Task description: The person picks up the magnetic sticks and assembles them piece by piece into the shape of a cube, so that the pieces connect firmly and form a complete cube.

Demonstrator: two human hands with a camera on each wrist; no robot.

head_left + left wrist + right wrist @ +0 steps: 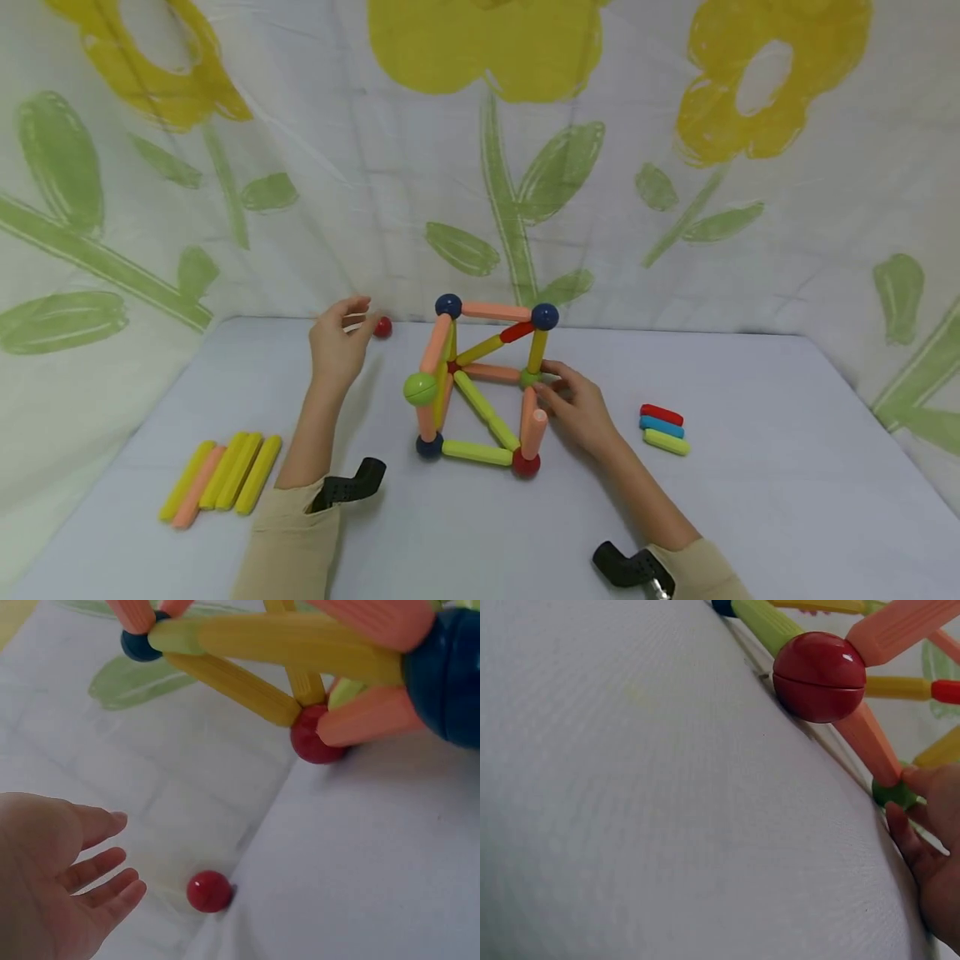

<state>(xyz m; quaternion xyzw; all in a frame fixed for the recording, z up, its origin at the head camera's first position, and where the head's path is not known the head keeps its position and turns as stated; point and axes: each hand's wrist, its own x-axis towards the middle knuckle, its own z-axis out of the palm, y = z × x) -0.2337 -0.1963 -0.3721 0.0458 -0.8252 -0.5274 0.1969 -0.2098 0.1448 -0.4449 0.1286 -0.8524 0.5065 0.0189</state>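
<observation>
A frame of sticks and balls stands mid-table, with pink, yellow and lime sticks [476,453] meeting at blue, red and green balls. Its green ball [530,378] at the back right corner is pinched between the thumb and fingers of my right hand [579,410]. In the right wrist view, a pink stick [871,746] runs from that corner to a red corner ball [820,677]. My left hand [337,346] hovers at the back left, fingers loosely bent and holding nothing. Just beyond its fingertips lies a loose red ball [209,892], with a gap showing in the left wrist view.
Several yellow sticks [258,475] and a pink stick [198,487] lie side by side at the left. Shorter red [662,413], blue [662,427] and lime [666,442] sticks lie at the right. A flower-printed cloth [337,208] hangs behind the table's back edge.
</observation>
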